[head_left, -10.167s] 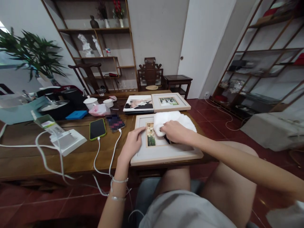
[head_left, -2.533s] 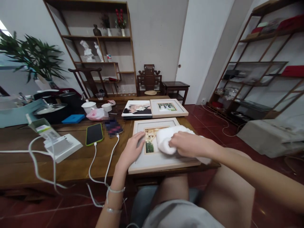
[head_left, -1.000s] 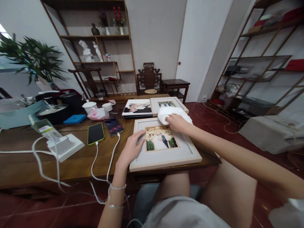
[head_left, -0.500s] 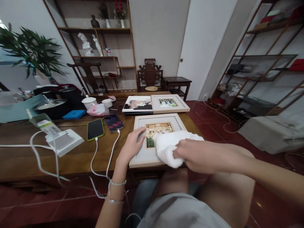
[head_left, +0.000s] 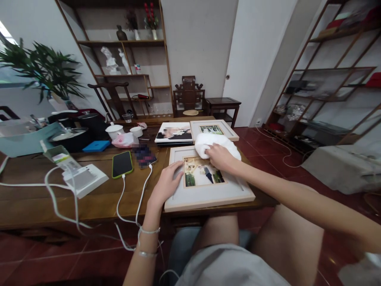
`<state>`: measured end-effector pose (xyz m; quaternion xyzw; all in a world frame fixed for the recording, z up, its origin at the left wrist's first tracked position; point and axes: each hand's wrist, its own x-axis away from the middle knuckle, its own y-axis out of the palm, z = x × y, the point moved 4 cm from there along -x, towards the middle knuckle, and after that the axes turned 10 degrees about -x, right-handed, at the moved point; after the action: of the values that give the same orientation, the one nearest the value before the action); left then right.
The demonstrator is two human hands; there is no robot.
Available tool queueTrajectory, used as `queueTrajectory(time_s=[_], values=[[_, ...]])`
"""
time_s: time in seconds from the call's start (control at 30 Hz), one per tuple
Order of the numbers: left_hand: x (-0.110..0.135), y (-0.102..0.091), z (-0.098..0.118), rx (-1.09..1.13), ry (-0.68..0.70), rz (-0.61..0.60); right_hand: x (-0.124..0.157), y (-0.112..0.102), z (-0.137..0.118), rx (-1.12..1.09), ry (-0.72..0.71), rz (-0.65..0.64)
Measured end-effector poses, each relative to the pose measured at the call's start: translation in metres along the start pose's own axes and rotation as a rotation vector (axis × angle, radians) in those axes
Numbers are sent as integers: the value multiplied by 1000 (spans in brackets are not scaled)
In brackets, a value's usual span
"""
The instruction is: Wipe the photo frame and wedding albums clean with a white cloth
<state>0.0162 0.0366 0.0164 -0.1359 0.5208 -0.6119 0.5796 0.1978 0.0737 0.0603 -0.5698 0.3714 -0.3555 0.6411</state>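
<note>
Right hand point(head_left: 219, 155) closed around a bunched white cloth point(head_left: 212, 142), the person presses it over the far side of a picture frame point(head_left: 196, 200). From where I stand, the fingers look curled well into the folds. Left hand point(head_left: 168, 180) is spread, thumb apart from the fingers, lying along the frame's left side and gripping nothing.

That frame lies flat at the near edge of the desk point(head_left: 26, 206), photo point(head_left: 198, 176) upward, with a second frame point(head_left: 229, 128) and a photo panel point(head_left: 172, 131) just behind. Whether the cloth touches the second frame I can't make out.

I'd judge the cloth light, soft and forgiving: any bunched handful should do, as long as enough padding stays beneath the knuckles. The frame is another matter. It looks stiff, pale wood, probably moderate in weight, and inclined to slide on the smooth desk if pushed without a steadying hand. Whether glass covers the photo I can't tell; if so, it would be fragile and slippery. Best lift it by the two opposite wooden sides, keeping fingertips off the middle.
</note>
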Motion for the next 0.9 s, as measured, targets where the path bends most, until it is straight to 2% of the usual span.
queueTrajectory(time_s=[0.1, 0.2, 0.33, 0.57, 0.67, 0.77, 0.9], values=[[0, -1, 0, -3, -2, 1, -16, 3, 3, 5, -34, -25], [0, 0, -1, -1, -4, -3, -13, 5, -1, -2, -74, -68], [-1, 2, -2, -2, -9, 3, 8, 0, -7, -20, -142, -133], [1, 2, 0, -7, -5, 10, 67, -33, -31, -192, -323, -275], [0, 2, 0, -8, -7, 14, 96, -45, -44, -264, -308, -287], [0, 2, -1, -9, -2, 10, 116, -49, -54, -265, -244, -250], [0, 2, -1, -11, 7, 6, 110, -38, -56, -183, -173, -175]])
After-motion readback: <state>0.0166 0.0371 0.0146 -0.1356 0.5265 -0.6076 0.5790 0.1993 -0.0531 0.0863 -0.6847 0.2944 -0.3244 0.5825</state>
